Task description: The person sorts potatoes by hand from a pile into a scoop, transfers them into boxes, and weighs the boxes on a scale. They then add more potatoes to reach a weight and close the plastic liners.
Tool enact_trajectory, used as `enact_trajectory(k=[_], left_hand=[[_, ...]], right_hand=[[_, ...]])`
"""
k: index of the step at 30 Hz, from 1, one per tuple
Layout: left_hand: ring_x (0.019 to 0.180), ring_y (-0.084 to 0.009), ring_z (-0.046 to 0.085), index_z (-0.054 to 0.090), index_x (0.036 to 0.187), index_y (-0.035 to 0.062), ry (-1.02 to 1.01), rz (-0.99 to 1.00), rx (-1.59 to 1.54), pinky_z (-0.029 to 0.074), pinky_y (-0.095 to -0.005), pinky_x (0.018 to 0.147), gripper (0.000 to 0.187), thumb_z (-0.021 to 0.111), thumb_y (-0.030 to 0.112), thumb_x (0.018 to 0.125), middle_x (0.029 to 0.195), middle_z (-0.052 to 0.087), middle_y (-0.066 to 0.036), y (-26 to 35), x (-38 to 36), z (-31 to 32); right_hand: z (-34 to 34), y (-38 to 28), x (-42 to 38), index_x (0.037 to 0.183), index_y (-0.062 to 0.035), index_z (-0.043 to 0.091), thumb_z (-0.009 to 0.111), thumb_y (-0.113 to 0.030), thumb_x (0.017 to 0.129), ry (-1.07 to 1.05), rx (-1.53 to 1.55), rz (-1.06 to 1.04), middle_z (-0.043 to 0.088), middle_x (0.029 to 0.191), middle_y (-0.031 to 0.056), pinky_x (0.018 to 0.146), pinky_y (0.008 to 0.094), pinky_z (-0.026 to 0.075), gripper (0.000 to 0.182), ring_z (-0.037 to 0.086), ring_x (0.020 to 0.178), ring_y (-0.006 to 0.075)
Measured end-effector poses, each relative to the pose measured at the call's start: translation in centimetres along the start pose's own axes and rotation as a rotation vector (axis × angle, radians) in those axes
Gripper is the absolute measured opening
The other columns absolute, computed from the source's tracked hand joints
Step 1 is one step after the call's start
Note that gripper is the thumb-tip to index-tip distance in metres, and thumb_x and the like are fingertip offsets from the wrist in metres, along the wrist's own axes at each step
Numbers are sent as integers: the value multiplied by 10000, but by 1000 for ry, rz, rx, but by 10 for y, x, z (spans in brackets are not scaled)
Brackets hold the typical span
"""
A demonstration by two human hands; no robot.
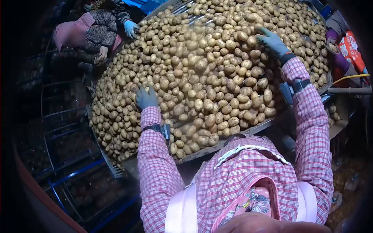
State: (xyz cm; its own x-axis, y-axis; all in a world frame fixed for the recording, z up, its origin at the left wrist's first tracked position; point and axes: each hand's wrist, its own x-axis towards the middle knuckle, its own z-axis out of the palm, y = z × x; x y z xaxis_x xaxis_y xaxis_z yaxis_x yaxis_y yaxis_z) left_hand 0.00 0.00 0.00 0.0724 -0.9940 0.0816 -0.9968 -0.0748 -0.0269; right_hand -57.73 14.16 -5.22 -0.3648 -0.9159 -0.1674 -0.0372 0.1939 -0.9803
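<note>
A wide heap of potatoes (198,105) covers the sorting table in front of me, many of them with dirt on the skin. My left hand (146,98), in a grey-blue glove, lies on the potatoes at the left with its fingers apart. Farther out to the right, my right hand (273,42) reaches over the heap in a similar glove. Its fingers stretch leftward and touch potatoes, with no potato visibly gripped. Each of my forearms wears a strapped device, one at the left wrist (166,131) and one at the right wrist (286,93).
A metal table edge (268,123) runs before my body. Metal rollers (180,7) show at the far side. Another person's blue-gloved hand (131,29) touches the heap at upper left. At right, a person in purple sleeves stands by an orange-red bag (351,50). Blue rails (77,172) stand at left.
</note>
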Motion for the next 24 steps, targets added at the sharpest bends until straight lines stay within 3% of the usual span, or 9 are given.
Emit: enact_trajectory(k=[2,7,13,15,18,19,20,21,24], left_hand=[[1299,-447,473,278,1567,113,-151,-72,56,341,-530,1135,830,548,573,931,1556,312,-268,18,-2,-28],[1286,-417,502,281,1571,171,-170,-188,-506,438,-515,1053,785,488,599,946,1447,453,-290,81,11,-17],[1177,-433,585,600,1288,141,-325,274,-377,483,-522,992,572,491,591,952,1293,598,-253,195,-10,-26],[1145,-401,609,632,1254,172,-286,437,-362,496,-486,973,540,597,579,902,1196,660,-185,218,-17,-22],[1370,-390,434,533,1405,82,-362,485,-610,360,-410,1143,674,621,536,914,1486,417,-258,237,-63,-2],[1437,-369,338,467,1470,97,-449,511,-761,293,-397,1191,720,634,524,916,1567,288,-227,234,-79,3],[1448,-344,327,416,1501,91,-616,508,-692,287,-395,1197,747,666,478,913,1571,293,-219,228,-99,-24],[1456,-328,317,433,1487,88,-514,662,-709,290,-392,1197,709,683,417,911,1570,298,-211,214,-112,-6],[1341,-341,453,552,1374,86,-216,629,-687,374,-403,1132,596,706,401,892,1437,465,-212,156,-109,-8]], right_hand=[[-5,-20,-26,1398,-91,556,650,-243,964,49,181,104,620,1313,83,801,254,549,469,671,979,125],[7,-25,-112,1325,-92,610,614,-250,987,68,240,172,655,1199,11,734,221,544,372,664,898,73],[60,-12,-157,1289,-68,632,619,-222,984,-46,324,225,675,1134,6,700,223,535,341,676,820,88],[85,-23,-162,1296,-57,620,606,-216,990,-96,364,240,675,1149,16,687,216,532,345,681,816,93],[113,-28,-163,1302,-37,611,603,-215,984,-178,326,243,671,1177,39,702,226,547,364,673,843,96],[123,-29,-165,1305,-33,610,602,-217,985,-194,324,236,671,1177,41,712,233,550,370,671,846,98],[130,-30,-169,1310,-26,606,603,-221,985,-217,325,227,671,1182,47,724,241,551,379,673,842,107],[134,-34,-173,1310,-25,606,603,-221,985,-234,316,222,671,1181,49,724,241,552,380,672,845,107],[142,-39,-184,1307,-18,605,607,-221,983,-246,310,253,665,1184,56,722,239,552,382,664,859,103]])
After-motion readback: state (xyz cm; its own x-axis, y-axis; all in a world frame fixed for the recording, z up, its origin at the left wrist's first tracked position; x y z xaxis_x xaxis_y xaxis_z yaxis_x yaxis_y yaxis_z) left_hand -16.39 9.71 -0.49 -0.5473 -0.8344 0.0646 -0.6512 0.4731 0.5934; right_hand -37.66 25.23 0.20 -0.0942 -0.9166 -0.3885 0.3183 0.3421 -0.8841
